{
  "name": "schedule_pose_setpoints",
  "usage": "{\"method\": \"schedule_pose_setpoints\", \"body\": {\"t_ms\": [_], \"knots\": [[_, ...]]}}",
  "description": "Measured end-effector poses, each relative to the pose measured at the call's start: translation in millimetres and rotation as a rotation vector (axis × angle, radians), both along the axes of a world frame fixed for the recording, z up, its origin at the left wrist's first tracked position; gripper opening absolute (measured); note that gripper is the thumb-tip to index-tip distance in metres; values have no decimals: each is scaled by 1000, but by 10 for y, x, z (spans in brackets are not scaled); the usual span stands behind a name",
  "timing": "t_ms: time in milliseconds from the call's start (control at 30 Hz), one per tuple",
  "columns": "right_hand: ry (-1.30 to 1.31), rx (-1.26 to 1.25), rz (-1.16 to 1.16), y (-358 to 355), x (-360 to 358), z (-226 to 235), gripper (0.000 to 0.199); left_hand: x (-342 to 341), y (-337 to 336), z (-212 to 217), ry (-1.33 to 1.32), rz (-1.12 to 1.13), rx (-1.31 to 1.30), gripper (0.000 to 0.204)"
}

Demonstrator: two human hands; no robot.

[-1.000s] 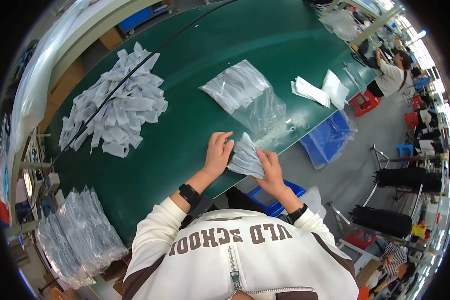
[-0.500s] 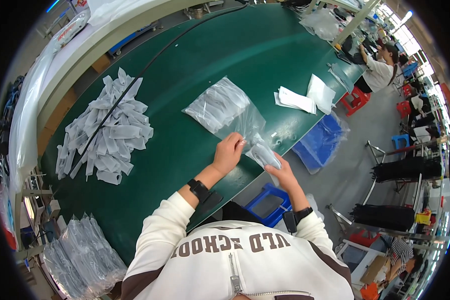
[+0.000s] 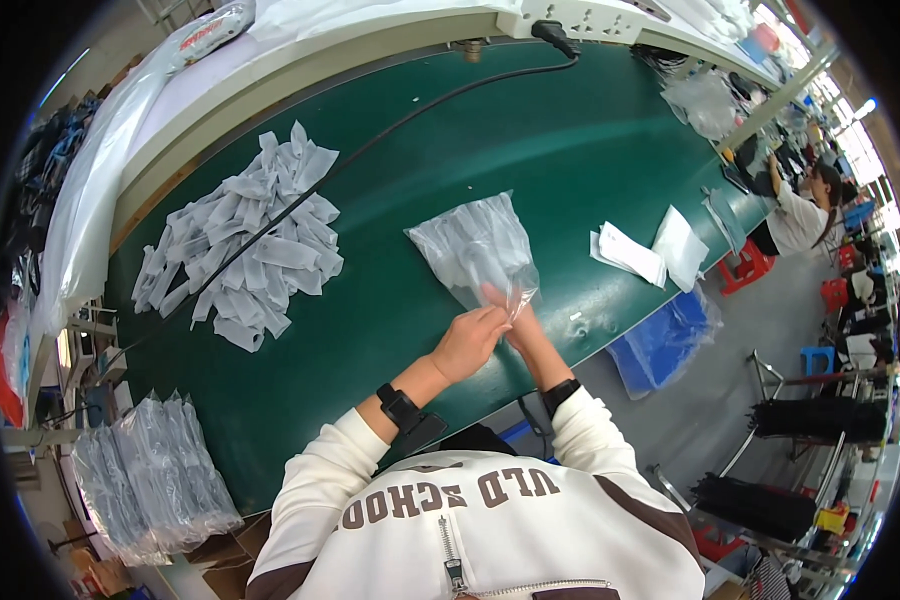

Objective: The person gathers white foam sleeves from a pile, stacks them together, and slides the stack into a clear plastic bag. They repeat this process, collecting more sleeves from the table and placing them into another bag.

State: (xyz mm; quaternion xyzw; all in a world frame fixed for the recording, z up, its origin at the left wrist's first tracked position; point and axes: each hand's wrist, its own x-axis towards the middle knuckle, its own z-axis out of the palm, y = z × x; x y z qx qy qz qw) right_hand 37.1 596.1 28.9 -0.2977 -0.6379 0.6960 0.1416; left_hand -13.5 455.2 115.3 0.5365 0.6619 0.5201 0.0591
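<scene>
Head view: left hand (image 3: 472, 342) curled, pinching near edge of clear bag (image 3: 470, 240) on green table (image 3: 380, 300), right of grey pile (image 3: 255, 235); right hand (image 3: 518, 308) at bag mouth, can't tell grip. Probably best: hold mouth wide.

Lettered in large brown capitals across the chest of the white zip-front sweatshirt (image 3: 390, 560); printed red, illegibly small, on the plastic-wrapped package (image 3: 215, 33).
</scene>
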Motion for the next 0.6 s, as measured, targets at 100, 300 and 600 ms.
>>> {"method": "schedule_pose_setpoints", "body": {"t_ms": [100,300,600], "knots": [[3,546,-42,-63,-207,-147,77,30,11,29,-3,12,-6,9],[-190,949,103,-308,-537,152,83,72,-139,106,-43,-57,-39,10],[-5,1222,142,-343,-840,97,92,-20,-333,157,-91,-126,-228,11]]}}
